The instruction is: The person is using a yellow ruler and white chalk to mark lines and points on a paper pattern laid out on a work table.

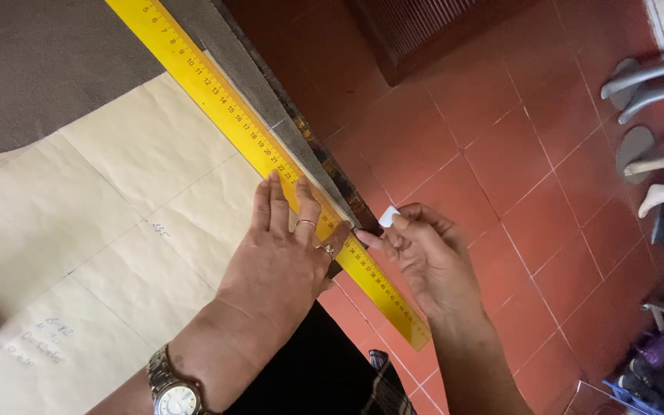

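Observation:
A long yellow ruler (pixel 217 100) lies diagonally along the edge of a cream paper pattern (pixel 140 200) on grey fabric (pixel 32 61). My left hand (pixel 286 253), with rings and a wristwatch, presses flat on the ruler and the paper. My right hand (pixel 424 257) pinches a small white piece of chalk (pixel 388 216) at the table's edge, right beside the ruler's outer side.
The table edge (pixel 332 165) runs diagonally, with red floor tiles (pixel 516 154) beyond it. Plastic chair legs (pixel 647 84) stand at the upper right. A dark wooden door (pixel 424 31) is at the top. Clutter sits at the lower right corner.

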